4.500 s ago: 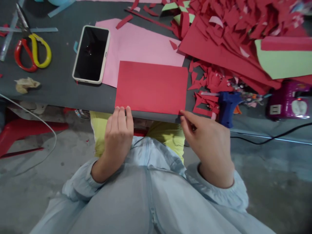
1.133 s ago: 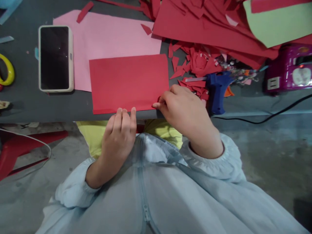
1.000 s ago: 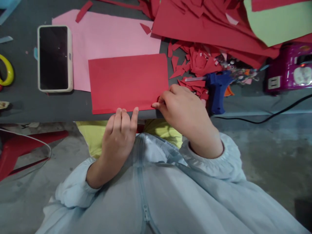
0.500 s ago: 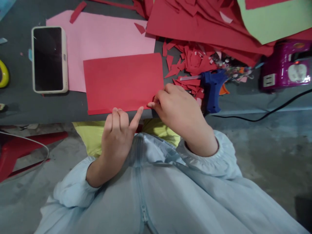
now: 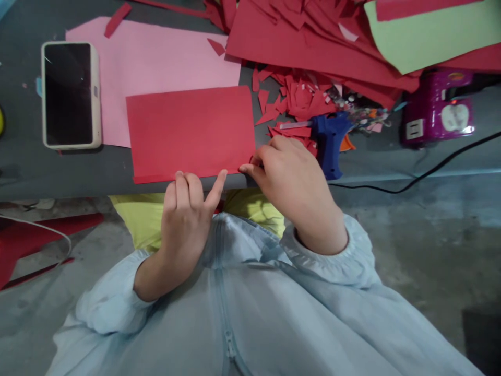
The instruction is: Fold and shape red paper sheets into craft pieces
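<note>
A red sheet of paper (image 5: 190, 130) lies at the table's near edge, with a narrow fold along its near side. My left hand (image 5: 186, 219) rests its outstretched fingertips on that folded edge, the thumb spread to the right along it. At the near right corner my right hand (image 5: 295, 188) is closed, thumb and bent fingers pinching the fold. Its fingers hide the corner itself. Just beyond the right hand lies a blue glue gun (image 5: 331, 146). Under the red sheet's far side is a larger pink sheet (image 5: 164, 57).
Left of the sheets lies a phone (image 5: 68, 94). Red paper scraps (image 5: 301, 96) are heaped beyond the glue gun, below larger red sheets (image 5: 313, 47) and a pale green sheet (image 5: 426, 39). A purple device (image 5: 436, 112) stands at right; a black cable (image 5: 415, 183) crosses the table edge.
The whole view has shifted slightly, so the table's things appear further left. Relative to the red paper, my right thumb has slid a little rightward along the fold. My left fingers keep their place.
</note>
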Motion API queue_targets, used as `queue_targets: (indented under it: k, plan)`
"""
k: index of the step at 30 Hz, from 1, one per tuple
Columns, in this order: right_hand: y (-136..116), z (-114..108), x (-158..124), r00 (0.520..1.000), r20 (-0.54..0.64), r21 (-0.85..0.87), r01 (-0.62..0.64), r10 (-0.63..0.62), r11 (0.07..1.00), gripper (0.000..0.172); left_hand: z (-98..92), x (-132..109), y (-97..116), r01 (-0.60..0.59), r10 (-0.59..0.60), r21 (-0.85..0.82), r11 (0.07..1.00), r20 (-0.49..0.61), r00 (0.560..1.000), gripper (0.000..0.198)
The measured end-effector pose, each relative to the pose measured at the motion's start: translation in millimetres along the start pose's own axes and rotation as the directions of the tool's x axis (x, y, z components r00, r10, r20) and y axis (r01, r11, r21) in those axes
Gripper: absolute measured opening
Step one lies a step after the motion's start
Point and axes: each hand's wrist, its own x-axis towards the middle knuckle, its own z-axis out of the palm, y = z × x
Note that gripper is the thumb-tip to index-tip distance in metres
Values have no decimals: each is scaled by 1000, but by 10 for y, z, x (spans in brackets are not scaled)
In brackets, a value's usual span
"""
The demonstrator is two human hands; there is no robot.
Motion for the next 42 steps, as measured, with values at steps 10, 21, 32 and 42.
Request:
queue_targets:
  k: [10, 21, 32, 42]
  plan:
    - [8, 34, 21, 999, 33, -2, -20, 20, 1000, 29, 132, -64, 95, -61, 48, -67, 996, -179, 983, 52]
    - [-17, -26, 64, 992, 115, 3, -51, 50, 999, 27, 120, -24, -6, -98, 77, -142, 985, -146, 986, 61]
    - [69, -19, -21, 1000, -7, 70, -24, 24, 997, 28, -10, 163, 51, -127, 126, -124, 984, -13, 992, 61]
    - [275, -78, -347, 983, -146, 199, -79, 109, 977, 28, -103, 280, 135, -107, 107, -19, 994, -19, 994, 71]
